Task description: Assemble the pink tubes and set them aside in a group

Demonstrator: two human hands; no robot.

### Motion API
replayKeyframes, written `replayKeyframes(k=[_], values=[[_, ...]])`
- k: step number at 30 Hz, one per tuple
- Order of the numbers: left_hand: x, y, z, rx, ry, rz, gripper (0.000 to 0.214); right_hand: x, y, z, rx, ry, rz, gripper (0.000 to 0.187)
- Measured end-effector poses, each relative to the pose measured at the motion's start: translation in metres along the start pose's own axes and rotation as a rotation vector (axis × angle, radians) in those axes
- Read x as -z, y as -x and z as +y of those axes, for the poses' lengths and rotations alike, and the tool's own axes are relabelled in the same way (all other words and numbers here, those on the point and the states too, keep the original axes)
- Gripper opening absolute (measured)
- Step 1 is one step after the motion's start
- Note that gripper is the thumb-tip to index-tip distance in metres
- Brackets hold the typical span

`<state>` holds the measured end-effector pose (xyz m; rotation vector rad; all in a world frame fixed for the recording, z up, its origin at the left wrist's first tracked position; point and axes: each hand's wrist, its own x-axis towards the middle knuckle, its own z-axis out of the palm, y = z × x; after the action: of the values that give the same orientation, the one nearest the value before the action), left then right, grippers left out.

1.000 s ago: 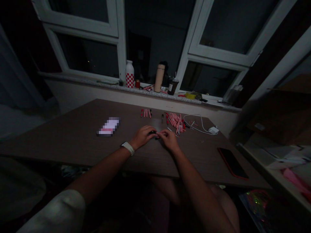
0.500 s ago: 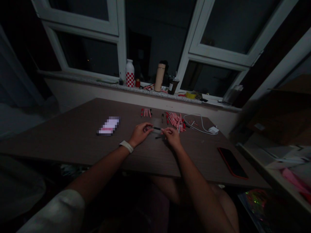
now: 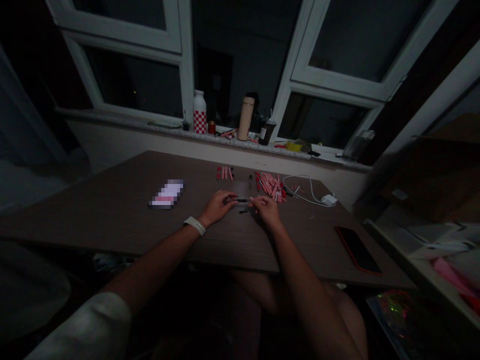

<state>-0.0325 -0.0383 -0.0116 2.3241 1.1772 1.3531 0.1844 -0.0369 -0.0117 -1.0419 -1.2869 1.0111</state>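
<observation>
A slim dark pen-like stick is held level above the table. At its left end, my left hand, with a pale wristband, pinches it between thumb and fingers. My right hand has the other end in its fingertips. Below the stick lies a small black piece, touched by neither hand. Just beyond my right hand is a pile of pink and red pen-like sticks. Farther back, several similar pieces stand in a short row, and a single dark piece lies apart.
On the left is a phone with a lit, blurred screen; another phone in a red case lies right. A white cable with its charger curls behind. Along the windowsill stand a checkered bottle, a beige flask and a dark cup.
The stick and the fingers around it have shifted very slightly. Both hands keep their hold, and the things on the table stay where they were.
</observation>
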Motion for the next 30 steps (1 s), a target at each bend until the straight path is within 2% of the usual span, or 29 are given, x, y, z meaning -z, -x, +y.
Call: replayKeyframes(k=[7,13,16,20,22,27,30], values=[[-0.001,0.0,0.0,-0.042,-0.063,-0.064,0.023,0.0,0.001,0.001,-0.007,0.038,-0.012,0.048],[-0.003,0.001,-0.002,0.044,-0.091,-0.047,0.022,0.002,0.0,0.002,0.023,0.034,0.041,0.043],[-0.002,0.001,-0.004,0.07,-0.119,-0.037,0.021,0.006,-0.004,0.0,0.038,0.006,0.17,0.041],[0.0,0.003,-0.005,0.062,-0.242,-0.107,0.018,0.018,-0.012,0.002,0.067,-0.039,0.492,0.038],[0.001,0.004,-0.005,0.054,-0.326,-0.156,0.015,0.025,-0.017,0.005,0.084,-0.112,0.603,0.037],[0.001,0.007,0.0,0.077,-0.47,-0.209,0.015,0.032,-0.024,0.014,0.053,-0.228,0.709,0.032],[0.003,0.006,0.005,0.098,-0.488,-0.182,0.022,0.031,-0.026,0.016,0.042,-0.223,0.718,0.03]])
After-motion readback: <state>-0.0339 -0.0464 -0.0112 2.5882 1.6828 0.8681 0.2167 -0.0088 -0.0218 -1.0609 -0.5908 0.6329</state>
